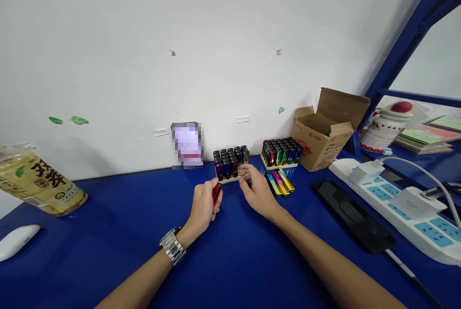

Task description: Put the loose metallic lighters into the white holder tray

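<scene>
My left hand [205, 204] is closed around a red lighter [216, 193] with a dark top, held upright just in front of a white tray [227, 180]. That tray holds rows of shiny dark-blue, purple and copper lighters [227, 167] with black tops. At the tray's right front corner is my right hand [258, 190], its thumb and fingers curved but apart. Whether its fingertips touch the tray or a lighter, I cannot tell. Several loose metallic lighters [280, 183] in yellow, pink and teal lie flat to the right of this hand.
Behind them stands a second full lighter tray [281, 165], beside an open cardboard box [319, 141]. A phone [188, 146] leans on the wall. At right lie a black phone [355, 215] and a power strip [399, 208]; at left, a bottle [41, 182] and a white mouse [18, 242].
</scene>
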### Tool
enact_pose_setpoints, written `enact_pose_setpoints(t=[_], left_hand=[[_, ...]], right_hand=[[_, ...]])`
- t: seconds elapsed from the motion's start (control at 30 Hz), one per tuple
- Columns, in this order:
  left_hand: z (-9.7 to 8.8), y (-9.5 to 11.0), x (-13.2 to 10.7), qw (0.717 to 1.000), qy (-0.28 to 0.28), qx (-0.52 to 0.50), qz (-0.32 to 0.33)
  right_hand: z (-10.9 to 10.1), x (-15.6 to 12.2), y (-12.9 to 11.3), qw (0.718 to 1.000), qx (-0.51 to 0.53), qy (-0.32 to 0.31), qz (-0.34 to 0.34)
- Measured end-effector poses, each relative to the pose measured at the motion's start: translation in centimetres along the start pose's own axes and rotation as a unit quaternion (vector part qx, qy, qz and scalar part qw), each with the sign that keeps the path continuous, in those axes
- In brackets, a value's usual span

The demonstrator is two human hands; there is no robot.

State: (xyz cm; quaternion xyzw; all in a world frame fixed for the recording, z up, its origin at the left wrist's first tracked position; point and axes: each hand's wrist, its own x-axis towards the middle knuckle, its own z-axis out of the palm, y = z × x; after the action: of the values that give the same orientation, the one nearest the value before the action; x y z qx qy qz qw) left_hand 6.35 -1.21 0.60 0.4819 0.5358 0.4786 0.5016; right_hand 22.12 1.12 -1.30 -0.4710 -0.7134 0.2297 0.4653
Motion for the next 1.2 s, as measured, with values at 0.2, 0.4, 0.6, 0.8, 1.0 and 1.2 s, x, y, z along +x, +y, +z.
enact_pose_setpoints(t=[0.2,0.4,0.6,0.8,1.0,1.2], left_hand=[[-0.1,-0.4,0.2,1.000,-0.016,-0.002,0.017],[0.2,-0.1,-0.1,0.999,-0.008,0.013,0.044],[0.0,-0.2,-0.2,0.978,-0.062,0.109,0.169],[-0.2,-0.5,0.0,0.966,-0.081,0.157,0.190],[0.2,-0.6,0.0,0.970,-0.079,0.140,0.182],[0.3,-0.5,0.0,0.968,-0.088,0.151,0.180]], right_hand=[[0.0,0.1,0.0,1.000,0.001,0.006,-0.008],[-0.3,-0.4,-1.3,0.998,-0.040,-0.007,-0.040],[-0.4,-0.9,-2.2,0.992,-0.030,-0.088,-0.085],[-0.3,-0.4,-1.8,0.996,0.036,-0.058,-0.057],[-0.7,0.3,-0.3,0.985,0.137,0.078,0.068],[-0.9,1.3,1.9,0.984,0.133,0.085,0.079]])
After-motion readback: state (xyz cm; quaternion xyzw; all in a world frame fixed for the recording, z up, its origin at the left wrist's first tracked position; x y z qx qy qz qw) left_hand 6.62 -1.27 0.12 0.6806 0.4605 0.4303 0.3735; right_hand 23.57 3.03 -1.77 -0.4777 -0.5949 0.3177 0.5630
